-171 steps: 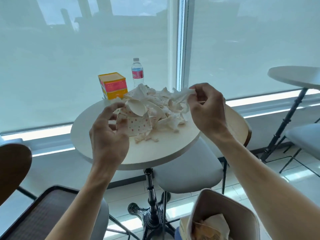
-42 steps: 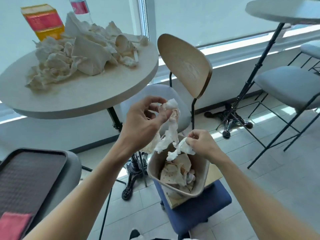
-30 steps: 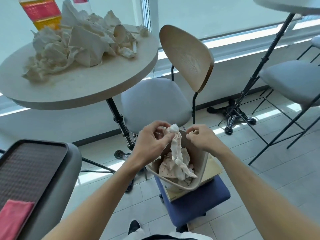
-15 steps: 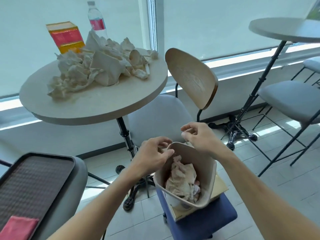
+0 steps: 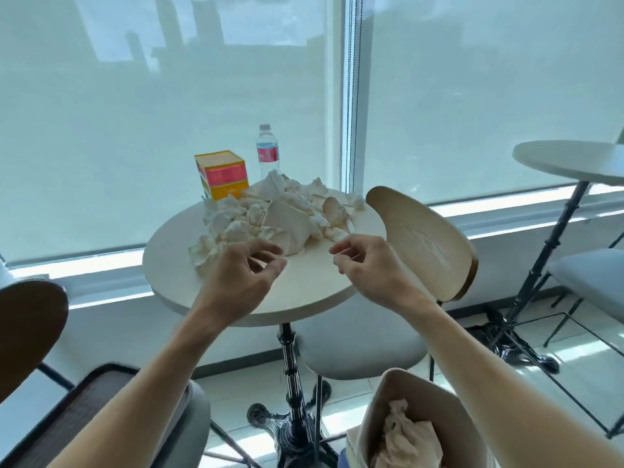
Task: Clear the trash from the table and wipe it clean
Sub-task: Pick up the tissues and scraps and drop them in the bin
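A heap of crumpled white paper trash [image 5: 270, 217] lies on the far half of the round white table [image 5: 304, 292]. My left hand [image 5: 243, 275] hovers over the table's near side, just short of the heap, fingers loosely curled and empty. My right hand [image 5: 368, 265] is raised beside it to the right, also loosely curled and holding nothing. A beige trash bin [image 5: 398, 413] with crumpled paper inside stands low at the bottom right, under my right forearm.
An orange and red box [image 5: 223, 173] and a water bottle [image 5: 267, 153] stand at the table's far edge by the window. A wooden-backed chair [image 5: 425, 244] is tucked at the right. A dark tray [image 5: 67, 420] lies bottom left. Another table [image 5: 570, 160] stands far right.
Both hands dropped paper into the bin, came away empty and rose from the bin up to the table. The view lifted from the floor toward the heap.
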Tool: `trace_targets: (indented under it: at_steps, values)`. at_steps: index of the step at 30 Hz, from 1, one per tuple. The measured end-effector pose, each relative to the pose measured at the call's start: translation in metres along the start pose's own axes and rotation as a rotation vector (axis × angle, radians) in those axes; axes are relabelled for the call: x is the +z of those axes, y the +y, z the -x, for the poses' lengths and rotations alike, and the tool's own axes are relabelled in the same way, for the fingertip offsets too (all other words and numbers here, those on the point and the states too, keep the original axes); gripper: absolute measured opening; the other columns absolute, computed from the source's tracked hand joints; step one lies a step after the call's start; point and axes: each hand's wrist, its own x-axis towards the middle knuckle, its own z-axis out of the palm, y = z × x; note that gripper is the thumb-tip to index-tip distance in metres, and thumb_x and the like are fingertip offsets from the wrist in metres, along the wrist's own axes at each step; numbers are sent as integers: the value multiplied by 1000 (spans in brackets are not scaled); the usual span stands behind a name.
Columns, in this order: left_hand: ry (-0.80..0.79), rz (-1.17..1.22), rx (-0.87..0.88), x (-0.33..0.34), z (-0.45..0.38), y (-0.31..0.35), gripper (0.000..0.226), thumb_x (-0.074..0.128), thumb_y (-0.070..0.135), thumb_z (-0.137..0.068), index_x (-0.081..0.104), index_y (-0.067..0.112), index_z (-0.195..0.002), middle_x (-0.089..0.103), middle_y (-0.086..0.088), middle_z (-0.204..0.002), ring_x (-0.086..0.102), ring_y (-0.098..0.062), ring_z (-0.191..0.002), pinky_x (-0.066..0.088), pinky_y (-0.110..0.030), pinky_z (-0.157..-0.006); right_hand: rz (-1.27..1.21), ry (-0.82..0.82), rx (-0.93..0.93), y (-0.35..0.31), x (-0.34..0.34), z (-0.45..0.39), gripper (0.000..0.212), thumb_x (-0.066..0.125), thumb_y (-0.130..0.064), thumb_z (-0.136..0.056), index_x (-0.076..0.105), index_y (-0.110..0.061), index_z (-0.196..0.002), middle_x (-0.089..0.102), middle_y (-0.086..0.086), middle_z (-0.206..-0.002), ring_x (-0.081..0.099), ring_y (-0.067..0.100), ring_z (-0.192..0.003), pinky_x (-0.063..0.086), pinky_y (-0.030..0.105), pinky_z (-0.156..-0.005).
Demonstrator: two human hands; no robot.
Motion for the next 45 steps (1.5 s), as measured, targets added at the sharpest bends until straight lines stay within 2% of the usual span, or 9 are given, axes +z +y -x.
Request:
trace_targets:
  at_steps: [3, 8, 14, 20, 25, 32, 36, 41, 45]
  values:
    - [91, -75, -18, -23, -18, -16, 9, 72, 23, -86, 74, 21, -94, 70, 11, -83, 65, -1, -74, 51, -12, -63, 84, -19, -60, -20, 23, -19, 18, 60, -15, -91, 70, -15, -106, 65, -8, -81, 60, 0, -71, 45, 6, -65]
    - [177, -149, -70, -51, -37, -46, 14, 74, 26, -84, 75, 20, -96, 73, 6, -87, 66, -4, -74, 54, -25, -69, 302, 26, -42, -38, 57, -45, 54, 57, -17, -85, 49, -21, -139, 58, 5, -115, 59, 25, -107, 47, 33, -86]
    - [169, -208, -101, -63, -47, -72, 20, 75, 30, -83, 72, 24, -102, 71, 4, -94, 65, -3, -75, 47, -22, -68, 362, 60, 195, -26, 85, -75, 67, 59, -48, -84, 26, -32, -140, 53, 11, -127, 53, 35, -115, 41, 40, -91]
    - [155, -229, -60, -62, -61, -84, 28, 73, 28, -83, 71, 22, -110, 70, 1, -100, 62, -14, -78, 53, -33, -78, 258, 193, 190, -24, 96, -87, 61, 68, -39, -83, 40, -35, -137, 52, 8, -129, 55, 28, -113, 49, 39, -90]
    - [111, -297, 31, -56, -80, -85, 33, 69, 31, -86, 68, 22, -118, 69, 2, -109, 56, -15, -85, 49, -33, -82, 174, 316, 129, -33, 94, -85, 59, 70, -26, -79, 48, -30, -134, 59, -2, -110, 59, 24, -104, 51, 37, -87]
    - [-53, -435, 80, -43, -104, -83, 45, 66, 25, -87, 60, 22, -132, 60, -6, -135, 53, -28, -125, 46, -44, -98, 79, 385, 28, -57, 70, -71, 61, 70, -33, -79, 48, -29, -135, 59, -1, -105, 58, 19, -95, 52, 33, -80]
    - [-34, -422, 100, -37, -109, -82, 32, 61, 22, -90, 67, 22, -122, 67, -7, -125, 59, -27, -115, 50, -40, -91, 46, 387, 44, -58, 49, -57, 54, 69, -33, -79, 49, -33, -130, 62, -2, -98, 59, 15, -84, 39, 18, -60]
    - [117, -277, 237, -32, -98, -52, 26, 65, 22, -90, 71, 19, -115, 72, -4, -114, 62, -27, -105, 49, -37, -88, -8, 417, 112, -47, 22, -29, 49, 70, -31, -80, 52, -35, -125, 62, -7, -86, 61, 9, -80, 44, 23, -63]
    - [120, -105, 273, -23, -76, -12, 27, 69, 24, -89, 71, 19, -116, 71, 0, -100, 51, 8, -74, 40, -12, -70, -15, 428, 174, -26, 0, 0, 49, 70, -29, -83, 52, -34, -128, 60, -7, -84, 59, 7, -79, 45, 23, -64]
